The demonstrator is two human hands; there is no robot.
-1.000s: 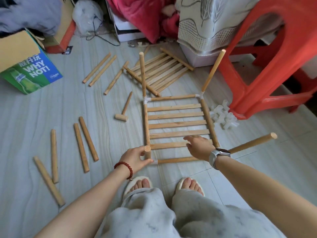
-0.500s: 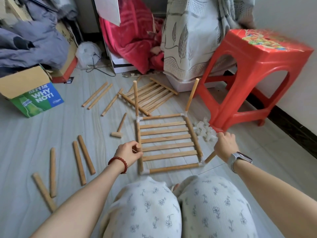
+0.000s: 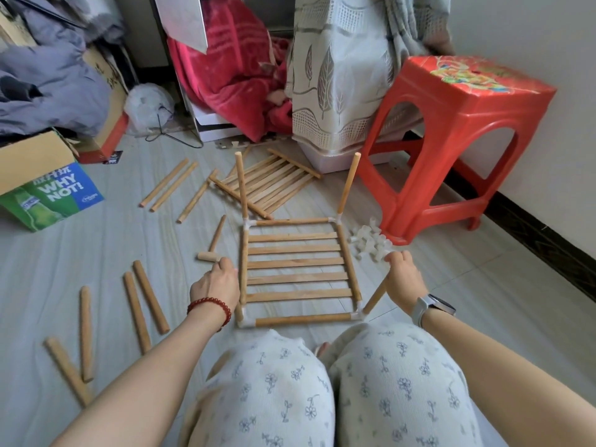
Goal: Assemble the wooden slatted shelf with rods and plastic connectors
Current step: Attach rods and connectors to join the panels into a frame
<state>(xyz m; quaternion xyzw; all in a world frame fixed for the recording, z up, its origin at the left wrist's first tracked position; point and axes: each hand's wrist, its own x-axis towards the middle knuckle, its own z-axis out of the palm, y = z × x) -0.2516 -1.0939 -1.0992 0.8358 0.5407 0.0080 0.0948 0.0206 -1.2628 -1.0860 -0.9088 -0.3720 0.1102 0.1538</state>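
A wooden slatted shelf panel point(image 3: 295, 262) lies flat on the floor with white plastic connectors at its corners. Upright rods stand in the far-left corner point(image 3: 241, 185) and far-right corner point(image 3: 347, 185). My left hand point(image 3: 217, 282) grips the top of the near-left upright rod, which it mostly hides. My right hand point(image 3: 401, 279) grips the top of the near-right rod point(image 3: 374, 300), which leans outward from its connector point(image 3: 357, 315). A pile of loose white connectors point(image 3: 369, 241) sits just right of the panel. A second slatted panel point(image 3: 274, 182) lies further back.
Several loose rods point(image 3: 146, 298) lie on the floor to the left, and a small wooden mallet point(image 3: 213, 243) lies beside the panel. A red plastic stool point(image 3: 458, 130) stands at the right near the wall. A cardboard box point(image 3: 42, 185) is at the left. My knees fill the foreground.
I have lowered into a squat, so my knees now cover my feet. My right hand left the slats and took the top of the near-right rod. My left hand kept its rod.
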